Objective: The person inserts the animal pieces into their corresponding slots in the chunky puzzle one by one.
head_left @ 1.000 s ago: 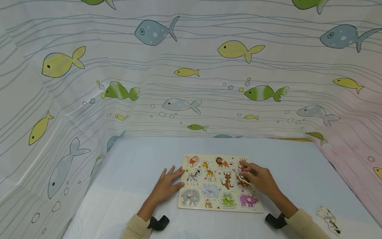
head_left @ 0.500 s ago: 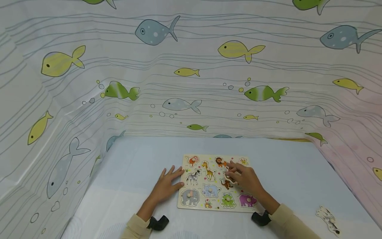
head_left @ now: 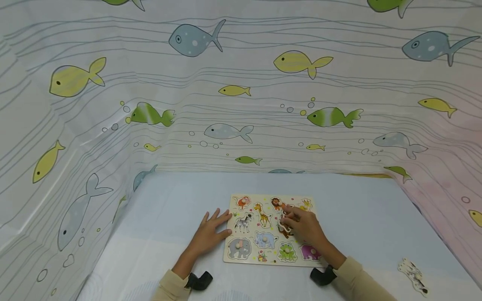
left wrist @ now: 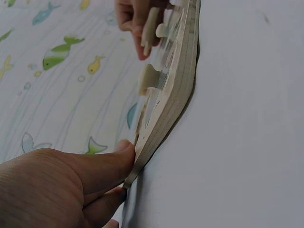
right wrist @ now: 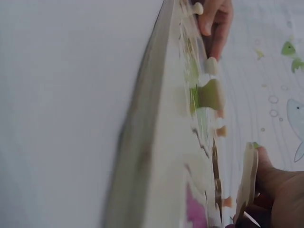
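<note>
A wooden animal puzzle board lies flat on the table. My left hand rests at its left edge, thumb and fingertips touching the edge, fingers spread fairly straight. Over the right half of the board, my right hand pinches a thin wooden puzzle piece, raised off the surface near the kangaroo picture. The animal on that piece is hidden from view. Knobbed pieces sit in the board, among them the elephant, frog and purple hippo, the last partly covered by my right wrist.
A loose zebra piece lies on the table at the right. Cloth printed with fish hangs behind and along both sides. A black camera mount is on the left wrist, another on the right.
My right hand has moved left across the board with the piece, from the right-hand column to near the kangaroo, then slightly further. My left hand has stayed at the board's edge.
</note>
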`<state>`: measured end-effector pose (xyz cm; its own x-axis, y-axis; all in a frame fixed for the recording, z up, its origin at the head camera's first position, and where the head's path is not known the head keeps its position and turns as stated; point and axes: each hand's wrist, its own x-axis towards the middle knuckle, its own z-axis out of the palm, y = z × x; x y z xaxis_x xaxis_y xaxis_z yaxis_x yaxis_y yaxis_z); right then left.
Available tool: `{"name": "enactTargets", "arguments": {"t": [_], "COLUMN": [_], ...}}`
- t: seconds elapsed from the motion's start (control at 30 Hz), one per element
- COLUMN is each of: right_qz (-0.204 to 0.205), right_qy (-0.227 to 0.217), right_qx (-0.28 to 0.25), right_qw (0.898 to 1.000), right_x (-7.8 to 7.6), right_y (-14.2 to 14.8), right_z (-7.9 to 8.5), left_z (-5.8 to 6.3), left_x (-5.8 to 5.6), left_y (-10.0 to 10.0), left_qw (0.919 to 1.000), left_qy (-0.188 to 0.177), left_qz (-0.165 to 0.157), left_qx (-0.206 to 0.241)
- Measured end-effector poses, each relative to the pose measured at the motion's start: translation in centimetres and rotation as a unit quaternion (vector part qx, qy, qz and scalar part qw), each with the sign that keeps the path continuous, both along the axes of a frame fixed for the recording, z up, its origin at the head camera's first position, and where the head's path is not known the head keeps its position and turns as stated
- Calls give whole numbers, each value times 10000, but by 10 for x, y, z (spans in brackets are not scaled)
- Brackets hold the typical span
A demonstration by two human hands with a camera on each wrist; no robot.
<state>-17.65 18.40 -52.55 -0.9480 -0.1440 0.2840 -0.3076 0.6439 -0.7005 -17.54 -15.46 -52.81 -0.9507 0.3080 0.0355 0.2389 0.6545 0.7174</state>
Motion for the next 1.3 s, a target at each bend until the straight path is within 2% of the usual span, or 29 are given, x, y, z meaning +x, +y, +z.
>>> {"name": "enactTargets", "arguments": {"t": [0.27,0.57,1.3], "right_qz": [99,294,430], "right_qy": [357,724,587], "right_qx": [210,595,996], "right_qw": [9991,9952,9924], "right_x": [2,4,8], "right_y": [-1,-5,-5], "right_z": [-11,-11,-10], "left_z": [-1,1,3], "left_x": [0,0,0], "left_y": [0,0,-1], "left_qw": [10000,10000,9999], "left_qy": [-24,-59,-146], "left_qz": [7,22,-2], "left_qx": [-9,4,38]}}
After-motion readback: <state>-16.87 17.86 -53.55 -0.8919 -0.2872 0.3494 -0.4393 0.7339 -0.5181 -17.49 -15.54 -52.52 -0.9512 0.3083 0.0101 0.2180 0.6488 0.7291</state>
